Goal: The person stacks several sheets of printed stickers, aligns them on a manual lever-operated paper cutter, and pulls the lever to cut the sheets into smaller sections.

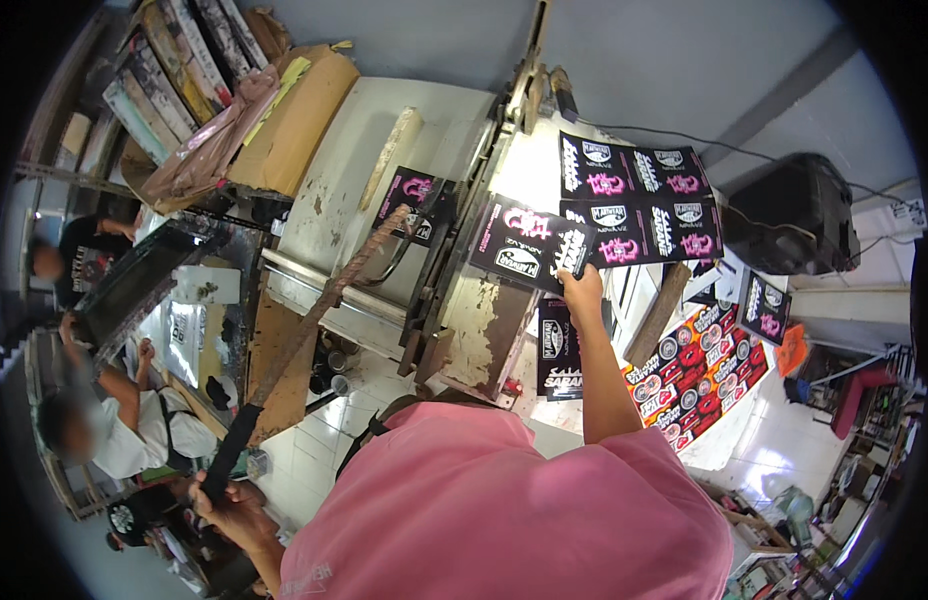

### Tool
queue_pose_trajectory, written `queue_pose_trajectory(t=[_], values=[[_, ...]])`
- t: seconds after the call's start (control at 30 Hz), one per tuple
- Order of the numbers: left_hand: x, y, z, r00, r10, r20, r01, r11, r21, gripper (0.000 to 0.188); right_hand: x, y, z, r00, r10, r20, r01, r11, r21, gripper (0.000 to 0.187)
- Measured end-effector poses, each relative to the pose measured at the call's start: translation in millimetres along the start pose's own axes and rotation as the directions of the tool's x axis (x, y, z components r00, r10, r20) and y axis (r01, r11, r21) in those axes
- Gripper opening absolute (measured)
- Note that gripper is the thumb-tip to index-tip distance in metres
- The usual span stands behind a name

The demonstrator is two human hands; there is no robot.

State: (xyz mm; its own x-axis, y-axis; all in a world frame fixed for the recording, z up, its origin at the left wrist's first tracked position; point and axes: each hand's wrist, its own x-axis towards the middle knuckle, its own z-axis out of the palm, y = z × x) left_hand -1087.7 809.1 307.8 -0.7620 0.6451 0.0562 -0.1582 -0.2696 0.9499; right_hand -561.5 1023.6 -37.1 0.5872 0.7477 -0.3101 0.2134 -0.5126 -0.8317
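Right hand point(582, 290), just right of centre: grip pinched on the right-hand end of a black printed sheet point(527, 242), forearm stretched up the frame. Left hand point(234, 515), lower left: grip wrapped round the dark end of a long handle point(327, 303), slanting toward upper centre. Upper right: further printed sheets point(681, 228).

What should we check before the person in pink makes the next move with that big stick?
1. Left hand on the long lever: ok, it grips the black end.
2. Right hand away from the lever: ok, it holds a black printed sheet.
3. No paper beside the lever's far end: not ok, a smaller printed piece is there.
4. Nobody else's hand on the lever: ok.
5. Any sharp edge covered: cannot tell.
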Motion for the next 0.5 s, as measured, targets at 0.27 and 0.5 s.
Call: queue_pose_trajectory(t=[0.27,0.5], values=[[-7.7,-55.0,-74.0,0.961,-0.268,0.06,0.273,0.957,-0.099,0.035,-8.5,-14.1,-2.8,0.999,0.052,-0.001,-0.052,0.997,0.062,0.031],[-2.3,-43.0,-63.3,0.977,-0.213,0.027,0.214,0.976,-0.049,0.034,-4.8,-7.0,-2.3,1.0,0.031,0.005,-0.031,0.999,0.039,0.033]])
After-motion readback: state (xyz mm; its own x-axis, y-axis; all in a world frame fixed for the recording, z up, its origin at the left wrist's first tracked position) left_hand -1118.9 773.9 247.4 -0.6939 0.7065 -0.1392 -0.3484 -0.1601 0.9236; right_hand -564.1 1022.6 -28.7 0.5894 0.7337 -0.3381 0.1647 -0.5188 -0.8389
